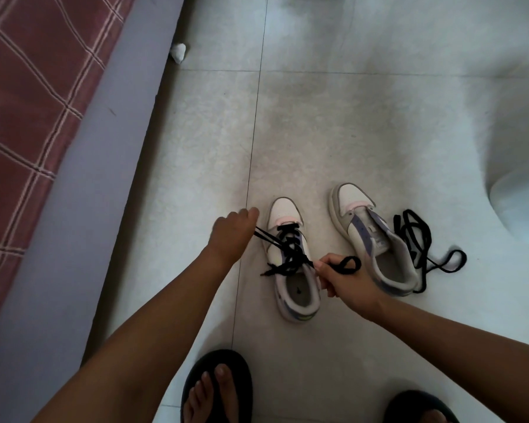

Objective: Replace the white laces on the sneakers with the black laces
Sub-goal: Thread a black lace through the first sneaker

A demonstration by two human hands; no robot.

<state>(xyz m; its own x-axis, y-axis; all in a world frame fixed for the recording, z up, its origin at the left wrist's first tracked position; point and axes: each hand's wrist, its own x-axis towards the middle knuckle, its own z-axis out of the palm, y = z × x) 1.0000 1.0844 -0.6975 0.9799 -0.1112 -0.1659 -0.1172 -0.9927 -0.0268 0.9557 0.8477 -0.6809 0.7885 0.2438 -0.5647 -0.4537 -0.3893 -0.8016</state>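
Two white sneakers stand on the tiled floor. The left sneaker (290, 264) carries a black lace (290, 248) threaded through its eyelets. My left hand (231, 232) grips one end of that lace, pulled taut to the upper left. My right hand (344, 283) pinches the other end as a loop beside the shoe's opening. The right sneaker (373, 236) has no lace in it. A second black lace (422, 242) lies loose in a tangle on the floor against its right side.
A bed with a red checked cover (28, 102) and a grey side panel (83, 190) runs along the left. A crumpled white wad (177, 52) lies by the bed. My feet in dark sandals (217, 389) stand at the bottom edge.
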